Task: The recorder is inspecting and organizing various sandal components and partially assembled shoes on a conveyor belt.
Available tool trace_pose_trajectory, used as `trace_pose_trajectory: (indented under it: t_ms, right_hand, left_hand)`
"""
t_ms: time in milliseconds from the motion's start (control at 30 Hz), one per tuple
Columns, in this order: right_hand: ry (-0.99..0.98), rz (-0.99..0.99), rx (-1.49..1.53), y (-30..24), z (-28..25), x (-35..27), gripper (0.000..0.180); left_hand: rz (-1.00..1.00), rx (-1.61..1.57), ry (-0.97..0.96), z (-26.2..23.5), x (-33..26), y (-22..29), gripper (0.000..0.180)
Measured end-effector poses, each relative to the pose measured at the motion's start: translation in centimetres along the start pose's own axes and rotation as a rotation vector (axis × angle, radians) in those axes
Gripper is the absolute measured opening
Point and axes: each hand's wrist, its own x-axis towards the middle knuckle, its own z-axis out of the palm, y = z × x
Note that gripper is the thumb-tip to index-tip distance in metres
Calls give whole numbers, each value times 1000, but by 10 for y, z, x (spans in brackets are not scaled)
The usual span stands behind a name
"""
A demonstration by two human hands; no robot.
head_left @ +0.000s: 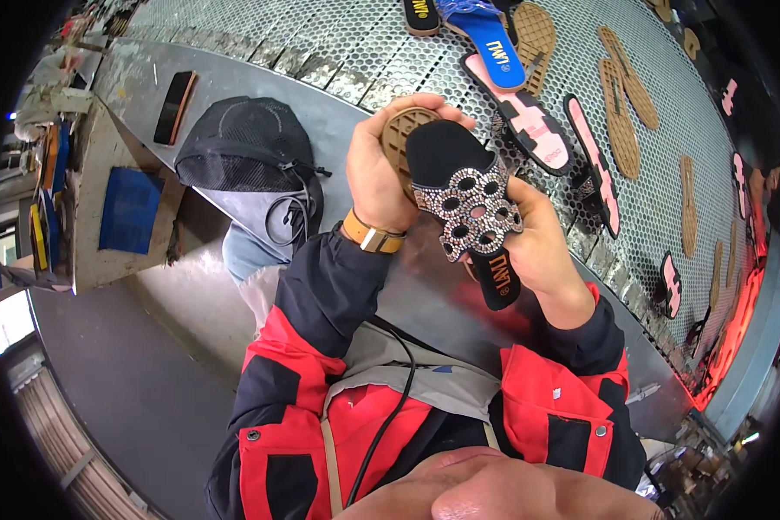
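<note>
A black slide sandal (446, 156) with a rhinestone-studded cut-out strap is held in front of me, its toe end pointing up and away. Behind and left of its toe shows a brown patterned outsole (397, 147); whether the two are joined I cannot tell. My left hand (374, 173) is closed round the outsole and the toe end, fingers curling over the top. On the other side, my right hand (542, 247) grips the sandal by the strap's edge, its fingers partly hidden behind it.
A honeycomb-mesh conveyor (459, 82) carries brown outsoles (620, 121), pink-and-black soles (537, 134) and a blue slide (494, 52). Along its metal edge lie a black mesh cap (251, 143) with a cord and a dark flat block (175, 108). A worn box-like stand (104, 260) is at left.
</note>
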Motion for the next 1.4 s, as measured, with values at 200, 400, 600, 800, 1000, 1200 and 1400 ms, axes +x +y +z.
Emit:
trace_pose_trajectory:
  t_ms: [200, 400, 600, 800, 1000, 1200, 1400]
  right_hand:
    - [0, 19, -66, 1, -2, -8, 33]
    - [25, 5, -90, 2, -8, -11, 34]
    - [8, 32, -43, -1, -12, -15, 29]
    - [-19, 91, -87, -6, -21, -21, 24]
    - [-5, 149, -227, -16, -22, -29, 18]
    - [33, 163, -220, -17, -24, -37, 18]
    - [164, 53, -291, -5, -30, -39, 20]
  left_hand:
    - [0, 61, -86, 10, -11, -10, 50]
    - [-20, 1, -127, 13, -14, -18, 50]
    - [-21, 11, -159, 13, -16, -25, 51]
    - [-61, -58, -294, 15, -19, -38, 51]
    - [-135, -112, -402, 15, -22, -48, 49]
    - [-153, 4, -311, 24, -28, -49, 58]
    - [-134, 21, -269, 32, -28, -52, 71]
